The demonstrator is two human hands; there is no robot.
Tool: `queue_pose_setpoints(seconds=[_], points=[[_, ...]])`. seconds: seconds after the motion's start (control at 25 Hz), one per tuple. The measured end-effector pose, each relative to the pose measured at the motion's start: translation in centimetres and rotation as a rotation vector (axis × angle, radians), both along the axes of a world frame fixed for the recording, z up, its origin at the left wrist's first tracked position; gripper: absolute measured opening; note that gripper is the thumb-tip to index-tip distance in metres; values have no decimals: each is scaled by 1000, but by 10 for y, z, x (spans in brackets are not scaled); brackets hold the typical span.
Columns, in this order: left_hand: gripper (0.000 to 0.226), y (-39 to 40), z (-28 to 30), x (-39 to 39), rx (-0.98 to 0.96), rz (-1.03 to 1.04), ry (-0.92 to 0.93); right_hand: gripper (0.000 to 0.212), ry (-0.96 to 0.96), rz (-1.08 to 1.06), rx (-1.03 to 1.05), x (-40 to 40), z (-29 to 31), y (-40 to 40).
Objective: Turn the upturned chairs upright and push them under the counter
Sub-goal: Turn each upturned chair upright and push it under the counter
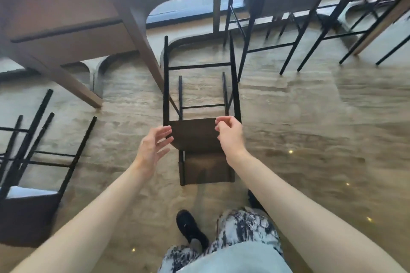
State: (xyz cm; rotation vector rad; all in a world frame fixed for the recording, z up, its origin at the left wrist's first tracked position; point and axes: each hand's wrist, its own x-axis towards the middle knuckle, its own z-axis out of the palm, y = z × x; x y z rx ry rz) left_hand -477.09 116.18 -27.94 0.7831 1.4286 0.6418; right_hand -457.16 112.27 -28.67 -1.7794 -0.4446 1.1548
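A tall chair (195, 135) with black metal legs and a brown seat lies tipped over on the floor in front of me, legs pointing away toward the counter (66, 13). Its brown backrest (206, 172) rests on the floor nearest my feet. My left hand (153, 146) hovers at the seat's left edge, fingers spread, holding nothing. At the seat's right corner my right hand (228, 135) has its fingers curled, close to the black leg; no firm grip shows. A second upturned chair (33, 162) lies at the left.
The counter's slanted brown supports (142, 35) come down just left of the chair's legs. Upright tall chairs (310, 29) with black legs stand at the upper right. The wood-look floor (310, 139) spreads out to the right. My foot in a black shoe (188, 226) is below the backrest.
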Motion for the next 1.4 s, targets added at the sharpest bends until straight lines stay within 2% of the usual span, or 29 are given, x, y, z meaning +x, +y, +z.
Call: queue_pose_setpoints(seconds=[0.2, 0.4, 0.52, 0.8, 1.0, 1.2, 1.4], points=[[26, -1, -39, -41, -105, -48, -13, 19, -29, -149, -97, -25, -26, -25], [27, -13, -87, -55, -218, 103, -89, 15, 24, -16, -316, -21, -86, -48], [29, -12, -125, -58, -257, 163, -57, 12, -12, 11, -399, 2, -126, -46], [26, -8, -258, -46, -281, 126, 38, 17, -16, 68, -522, 30, -249, -58], [35, -25, -349, -38, -309, 71, 100, 25, -42, 134, -591, 40, -342, -69], [32, -47, -449, -47, -353, 56, 180, 28, -36, 202, -657, 39, -444, -83], [50, -51, -568, -50, -332, 47, 243, 46, -100, 253, -691, 47, -556, -88]])
